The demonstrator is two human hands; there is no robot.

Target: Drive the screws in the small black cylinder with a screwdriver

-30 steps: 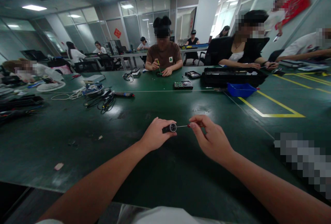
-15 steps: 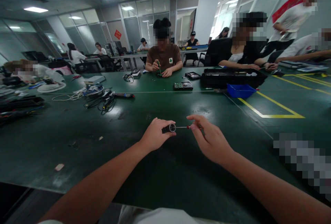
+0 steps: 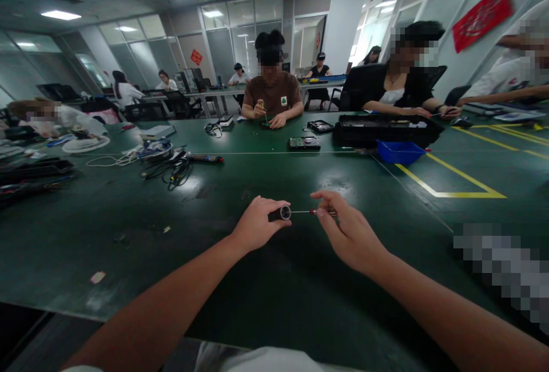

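My left hand point(image 3: 256, 226) is closed around a small dark cylinder with a silver ring end point(image 3: 285, 212), held just above the green table point(image 3: 128, 246). My right hand point(image 3: 349, 233) pinches a thin screwdriver with a red collar point(image 3: 316, 211). Its metal shaft points left, and the tip meets the silver end of the cylinder. Both hands hover near the table's middle, close to my side.
Across the table lie a hard drive point(image 3: 303, 143), a black case point(image 3: 386, 127) and a blue bin point(image 3: 401, 151). Cables and tools point(image 3: 171, 166) lie at the left. Several people sit at the far and right sides. Yellow tape lines point(image 3: 454, 180) mark the right part.
Hardly anything has moved. My right hand's fingers shifted slightly on the screwdriver; a standing person at the far right has moved out of sight.
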